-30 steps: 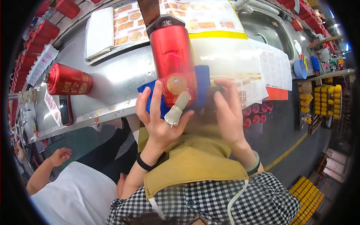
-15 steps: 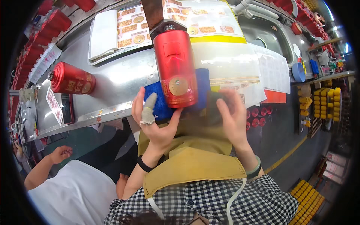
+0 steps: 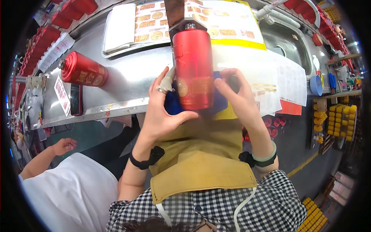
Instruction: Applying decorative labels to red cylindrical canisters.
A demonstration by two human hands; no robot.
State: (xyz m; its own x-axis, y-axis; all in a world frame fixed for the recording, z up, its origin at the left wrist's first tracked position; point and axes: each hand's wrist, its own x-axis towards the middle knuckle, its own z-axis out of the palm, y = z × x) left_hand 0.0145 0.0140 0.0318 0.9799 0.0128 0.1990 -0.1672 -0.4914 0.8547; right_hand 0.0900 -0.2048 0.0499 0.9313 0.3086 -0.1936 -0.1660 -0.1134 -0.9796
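Observation:
A red bottle (image 3: 194, 65) with a gold round emblem lies on a blue cloth (image 3: 225, 105), its metal-threaded neck against a dark holder (image 3: 187, 24). My left hand (image 3: 156, 110) is open on its left side, with a pale cover on the index finger touching or nearly touching the bottle. The left thumb stretches below the bottle's base. My right hand (image 3: 241, 96) is at the bottle's right side, thumb and fingers bent around a dark flat pad that is mostly hidden. The right thumb tip is close to the bottle's edge.
Another red bottle (image 3: 85, 70) lies on the metal table at left, near a phone (image 3: 76, 99) and a printed strip (image 3: 62, 96). Sheets of gold-printed decals (image 3: 154, 23) lie behind, with a sink (image 3: 288, 38) at right. A co-worker in a white shirt (image 3: 73, 189) sits at left.
The bottle has turned, its round emblem shifting toward the left side. My right hand has moved up and in against the bottle. My left hand has risen along its side. The view has shifted slightly.

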